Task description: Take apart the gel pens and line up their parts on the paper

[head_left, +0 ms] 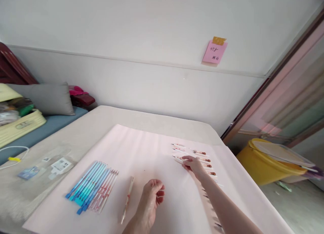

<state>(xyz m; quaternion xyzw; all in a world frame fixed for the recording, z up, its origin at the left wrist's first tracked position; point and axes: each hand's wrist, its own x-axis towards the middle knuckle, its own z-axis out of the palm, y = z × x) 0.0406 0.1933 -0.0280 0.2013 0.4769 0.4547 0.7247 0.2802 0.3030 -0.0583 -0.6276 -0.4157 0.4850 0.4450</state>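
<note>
My right hand [192, 165] is pinching a slim white pen [178, 158] with a dark pointed tip, low over the pink sheet. Just beyond it lie two similar pens [179, 150] in a row. Right of those sits a column of white pieces with brown ends [210, 165], partly hidden by my hand and forearm. My left hand [153, 193] has its fingers curled in, and nothing shows in them. To its left a single cream and red pen [128, 198] lies on the sheet. More dark-tipped pieces [212, 207] show beside my right forearm.
Several blue pens [89, 183] and pink pens [107, 190] lie side by side on the pink sheet [141, 146]. Clear plastic packaging [55, 170] is at the left. A yellow bin [263, 163] stands at the right, and a pink note [215, 52] hangs on the wall.
</note>
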